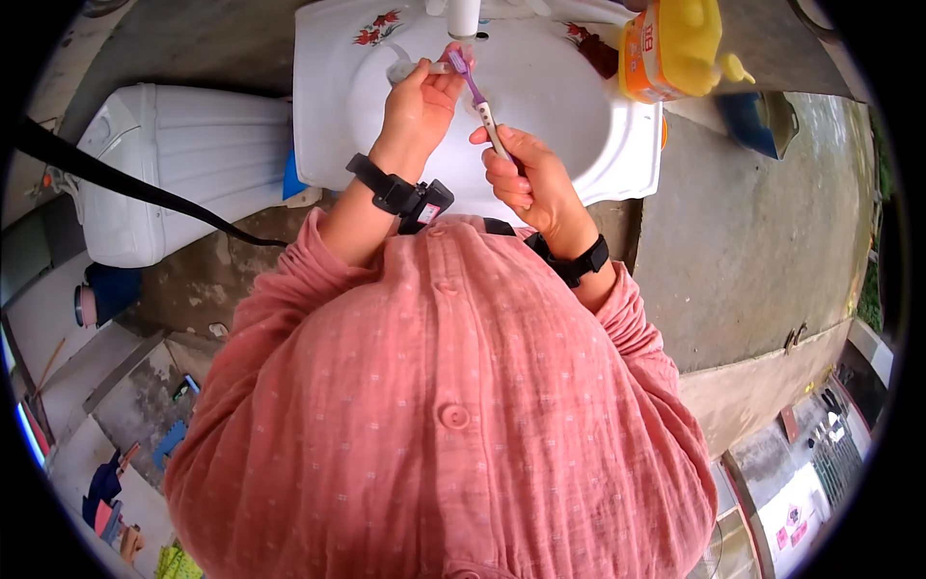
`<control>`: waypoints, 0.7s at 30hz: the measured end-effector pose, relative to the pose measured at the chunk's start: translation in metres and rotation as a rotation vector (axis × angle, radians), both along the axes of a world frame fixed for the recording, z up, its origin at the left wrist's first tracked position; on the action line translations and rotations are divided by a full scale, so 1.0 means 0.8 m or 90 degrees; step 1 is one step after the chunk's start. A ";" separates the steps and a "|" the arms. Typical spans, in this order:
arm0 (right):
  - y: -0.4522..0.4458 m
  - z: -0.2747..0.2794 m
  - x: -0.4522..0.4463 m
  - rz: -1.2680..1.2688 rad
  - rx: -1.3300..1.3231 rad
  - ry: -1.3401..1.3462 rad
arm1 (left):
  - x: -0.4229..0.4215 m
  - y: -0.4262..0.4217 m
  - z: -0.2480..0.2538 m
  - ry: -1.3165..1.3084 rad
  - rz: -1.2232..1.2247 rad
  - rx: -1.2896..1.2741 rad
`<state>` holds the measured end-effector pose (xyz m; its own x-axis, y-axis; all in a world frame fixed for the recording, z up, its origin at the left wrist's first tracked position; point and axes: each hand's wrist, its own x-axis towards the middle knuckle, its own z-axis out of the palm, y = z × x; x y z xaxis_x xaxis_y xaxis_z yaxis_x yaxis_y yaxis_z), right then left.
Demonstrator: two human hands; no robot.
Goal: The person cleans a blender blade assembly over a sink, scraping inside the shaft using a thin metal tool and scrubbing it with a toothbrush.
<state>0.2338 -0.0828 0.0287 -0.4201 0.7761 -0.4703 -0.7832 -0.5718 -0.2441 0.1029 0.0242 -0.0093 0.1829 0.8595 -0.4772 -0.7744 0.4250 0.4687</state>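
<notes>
My right hand is closed around the white-and-purple handle of a toothbrush. The brush slants up and to the left, its purple head beside the fingertips of my left hand. Between the thumb and fingers of that left hand is a small translucent whitish piece; its exact kind is not clear. Both hands are over the white sink basin, just below the white faucet. Whether the bristles touch the translucent piece cannot be made out.
On the sink's right rim stands a yellow jug with an orange label, beside a dark red-brown item. A white ribbed appliance stands left of the sink. A blue container lies on the concrete at right.
</notes>
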 end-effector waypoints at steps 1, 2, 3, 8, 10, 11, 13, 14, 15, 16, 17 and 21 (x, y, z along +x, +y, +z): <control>-0.004 0.007 -0.003 0.004 0.037 -0.109 | -0.003 0.000 0.003 -0.065 -0.022 -0.022; -0.007 0.014 -0.006 0.008 0.076 -0.219 | -0.006 0.001 0.007 -0.129 -0.044 -0.042; -0.010 0.018 -0.008 0.012 0.110 -0.280 | -0.007 0.000 0.013 -0.164 -0.033 -0.084; -0.022 0.013 -0.026 -0.015 0.180 -0.624 | -0.017 -0.002 0.012 -0.306 -0.071 -0.079; -0.024 0.011 -0.027 -0.025 0.221 -0.767 | -0.018 -0.003 0.012 -0.347 -0.100 -0.060; -0.025 0.010 -0.027 -0.026 0.220 -0.768 | -0.017 -0.002 0.012 -0.323 -0.091 -0.064; -0.027 0.005 -0.028 -0.034 0.253 -0.849 | -0.013 -0.001 0.020 -0.299 -0.083 -0.068; -0.026 0.002 -0.028 -0.035 0.252 -0.850 | -0.010 -0.001 0.024 -0.254 -0.066 -0.077; -0.025 -0.002 -0.026 -0.039 0.317 -0.982 | -0.007 -0.001 0.028 -0.210 -0.049 -0.086; -0.025 -0.004 -0.024 -0.041 0.385 -1.113 | -0.005 -0.001 0.030 -0.212 -0.050 -0.087; -0.025 -0.005 -0.021 -0.041 0.384 -1.115 | -0.004 0.000 0.032 -0.166 -0.043 -0.110; -0.025 -0.018 -0.004 0.070 0.455 -1.431 | -0.007 0.002 0.024 -0.055 -0.078 -0.147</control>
